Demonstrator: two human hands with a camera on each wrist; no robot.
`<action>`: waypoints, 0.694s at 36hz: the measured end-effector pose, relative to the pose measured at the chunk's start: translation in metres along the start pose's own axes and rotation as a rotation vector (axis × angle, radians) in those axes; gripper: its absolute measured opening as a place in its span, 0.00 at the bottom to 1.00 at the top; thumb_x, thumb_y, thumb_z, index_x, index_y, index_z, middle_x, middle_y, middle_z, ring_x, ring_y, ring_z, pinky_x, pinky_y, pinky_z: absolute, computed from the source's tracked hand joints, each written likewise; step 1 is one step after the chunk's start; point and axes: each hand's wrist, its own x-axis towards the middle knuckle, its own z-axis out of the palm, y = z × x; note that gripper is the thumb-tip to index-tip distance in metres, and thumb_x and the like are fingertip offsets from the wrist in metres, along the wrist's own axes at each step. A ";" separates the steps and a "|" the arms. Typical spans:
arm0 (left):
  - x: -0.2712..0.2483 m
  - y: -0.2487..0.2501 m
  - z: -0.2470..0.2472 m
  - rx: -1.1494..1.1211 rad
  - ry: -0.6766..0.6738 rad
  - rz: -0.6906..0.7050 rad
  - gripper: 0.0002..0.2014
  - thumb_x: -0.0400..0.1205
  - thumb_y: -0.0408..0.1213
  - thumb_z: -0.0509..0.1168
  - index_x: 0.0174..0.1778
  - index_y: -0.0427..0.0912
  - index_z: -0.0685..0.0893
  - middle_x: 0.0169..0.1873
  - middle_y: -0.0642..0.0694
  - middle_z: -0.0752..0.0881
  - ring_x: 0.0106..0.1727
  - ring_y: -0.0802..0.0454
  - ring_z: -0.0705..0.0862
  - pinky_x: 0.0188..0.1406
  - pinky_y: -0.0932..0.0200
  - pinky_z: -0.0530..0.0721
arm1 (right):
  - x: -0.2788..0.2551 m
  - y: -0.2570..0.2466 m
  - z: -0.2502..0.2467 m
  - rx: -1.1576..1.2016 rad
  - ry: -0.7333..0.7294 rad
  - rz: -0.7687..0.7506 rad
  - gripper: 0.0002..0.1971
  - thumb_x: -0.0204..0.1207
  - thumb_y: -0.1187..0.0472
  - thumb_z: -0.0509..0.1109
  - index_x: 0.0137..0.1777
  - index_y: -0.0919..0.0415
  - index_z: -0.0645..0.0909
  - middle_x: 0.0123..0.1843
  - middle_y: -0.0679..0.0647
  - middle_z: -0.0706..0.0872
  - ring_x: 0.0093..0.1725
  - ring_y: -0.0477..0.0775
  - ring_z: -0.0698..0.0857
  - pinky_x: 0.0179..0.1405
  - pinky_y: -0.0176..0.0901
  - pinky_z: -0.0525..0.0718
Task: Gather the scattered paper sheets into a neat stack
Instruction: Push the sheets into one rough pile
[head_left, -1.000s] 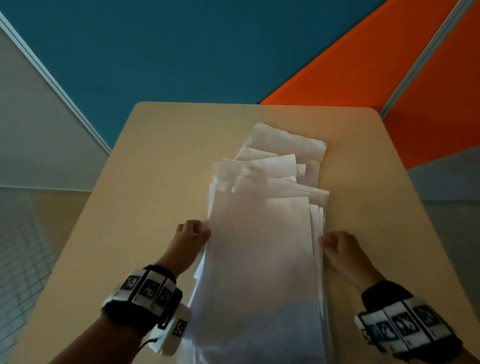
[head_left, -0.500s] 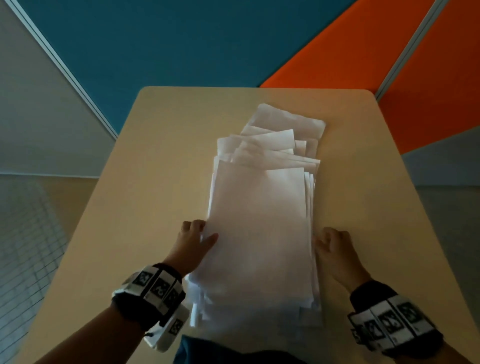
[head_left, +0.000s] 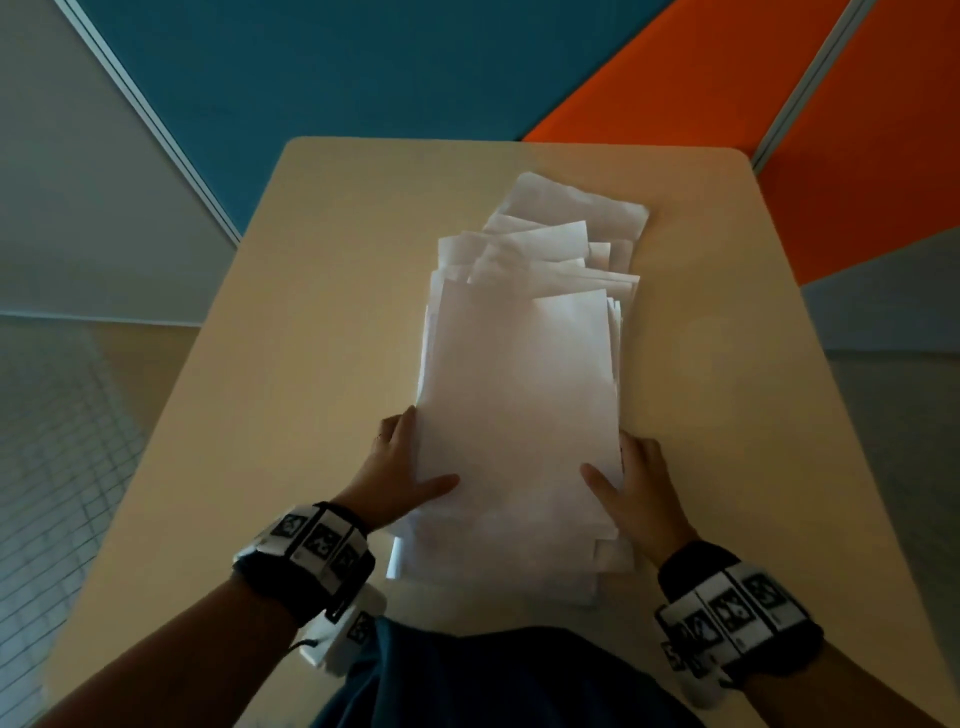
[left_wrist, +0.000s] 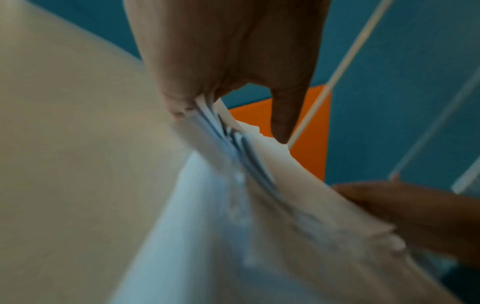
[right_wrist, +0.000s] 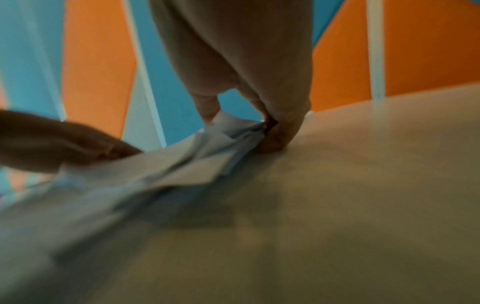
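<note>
The paper sheets (head_left: 519, 415) lie in a loose pile on the beige counter (head_left: 322, 332), far edges fanned and uneven. The left hand (head_left: 397, 467) grips the pile's left edge, thumb on top. The right hand (head_left: 634, 480) grips the right edge likewise; the blurred wrist views suggest fingers tucked beneath. Blue and orange partition panels (head_left: 363, 67) stand behind.

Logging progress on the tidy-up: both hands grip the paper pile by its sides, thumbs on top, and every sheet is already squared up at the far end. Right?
Not quite. In the head view the far sheets fan out crooked. The left hand and right hand do grip the pile's sides, thumbs on top.
</note>
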 end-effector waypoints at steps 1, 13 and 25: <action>-0.001 0.000 -0.001 -0.014 0.001 0.002 0.54 0.69 0.52 0.73 0.81 0.37 0.45 0.80 0.38 0.54 0.80 0.42 0.58 0.78 0.54 0.61 | -0.002 -0.004 0.000 0.012 0.001 -0.003 0.39 0.77 0.51 0.67 0.81 0.64 0.53 0.81 0.62 0.59 0.80 0.62 0.59 0.79 0.51 0.58; -0.034 -0.017 0.017 0.864 -0.115 0.489 0.62 0.51 0.73 0.61 0.77 0.34 0.63 0.76 0.34 0.70 0.74 0.34 0.72 0.60 0.30 0.80 | -0.033 0.019 0.012 -0.769 -0.277 -0.540 0.58 0.47 0.24 0.62 0.78 0.54 0.62 0.75 0.60 0.74 0.72 0.59 0.65 0.67 0.60 0.64; 0.017 0.006 0.006 0.759 -0.136 0.451 0.51 0.64 0.57 0.66 0.79 0.50 0.47 0.81 0.42 0.59 0.78 0.42 0.49 0.70 0.22 0.63 | 0.008 -0.005 -0.004 -0.801 -0.160 -0.626 0.45 0.57 0.36 0.63 0.74 0.57 0.67 0.68 0.60 0.83 0.66 0.60 0.80 0.68 0.59 0.63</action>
